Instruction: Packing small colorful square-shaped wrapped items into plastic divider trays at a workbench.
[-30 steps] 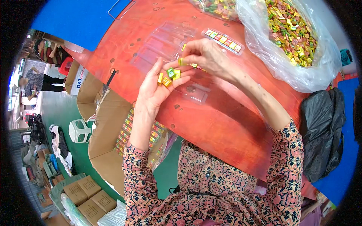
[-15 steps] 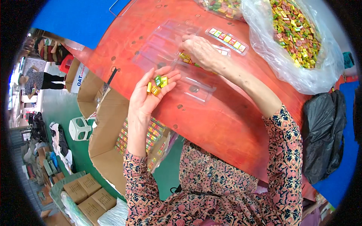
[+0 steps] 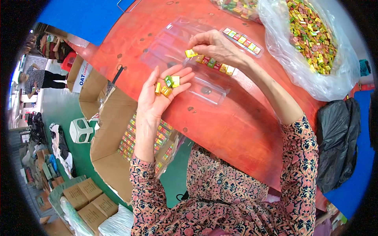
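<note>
My left hand (image 3: pixel 151 98) is palm up with its fingers spread, cupping several small wrapped candies (image 3: pixel 165 91), yellow and green. Farther off, my right hand (image 3: pixel 214 49) pinches a yellow wrapped candy (image 3: pixel 191 53) between thumb and fingertips. Just under it, a row of red, green and yellow candies (image 3: pixel 212 62) lies in a clear plastic tray, part of it hidden by the hand. Other clear plastic trays (image 3: pixel 208 94) lie around the row on the red table (image 3: pixel 236 129).
A filled tray of candies (image 3: pixel 242 40) lies beyond my right hand. At the far right stands a large clear bag (image 3: pixel 275 59) heaped with candies; a black plastic bag (image 3: pixel 336 145) is below it. On the left, a cardboard box (image 3: pixel 114 147) holds rows of packed candies. A white stool (image 3: pixel 80 131) stands on the green floor.
My right hand has drawn a little up and back from the tray, uncovering the candy row and showing the yellow candy in its fingers. My left hand still carries its candies.
</note>
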Demonstrator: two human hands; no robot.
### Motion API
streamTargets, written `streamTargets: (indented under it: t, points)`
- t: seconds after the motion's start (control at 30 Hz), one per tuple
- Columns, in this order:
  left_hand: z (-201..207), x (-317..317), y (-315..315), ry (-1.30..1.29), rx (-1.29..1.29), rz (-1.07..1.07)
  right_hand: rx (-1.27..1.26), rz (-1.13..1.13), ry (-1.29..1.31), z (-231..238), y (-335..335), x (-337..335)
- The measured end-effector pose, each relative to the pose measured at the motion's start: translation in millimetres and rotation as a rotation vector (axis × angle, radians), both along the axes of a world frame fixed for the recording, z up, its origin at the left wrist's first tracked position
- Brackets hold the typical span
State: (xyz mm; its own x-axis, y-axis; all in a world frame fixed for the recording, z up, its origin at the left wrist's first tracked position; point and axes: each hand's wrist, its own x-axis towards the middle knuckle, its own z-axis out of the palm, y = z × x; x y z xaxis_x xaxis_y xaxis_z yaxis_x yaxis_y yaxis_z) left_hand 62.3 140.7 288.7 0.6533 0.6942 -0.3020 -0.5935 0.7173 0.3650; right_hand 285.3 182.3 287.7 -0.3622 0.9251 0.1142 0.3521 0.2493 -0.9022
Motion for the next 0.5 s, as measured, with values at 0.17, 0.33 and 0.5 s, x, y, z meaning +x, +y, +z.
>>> streamTargets:
  t: [0.17,0.33,0.5]
  points:
    - [1.2,4.2,-2.0,0.039,0.046,0.021,0.041,0.053,0.052,-4.3,-8.8,-5.8]
    - [7.3,13.3,-4.8,-0.018,-0.075,0.092,0.075,0.019,0.066,-2.0,-11.3,-8.9]
    - [2.1,8.9,-2.8,-0.026,0.002,0.04,-0.168,0.169,0.184,6.4,-18.7,-13.0]
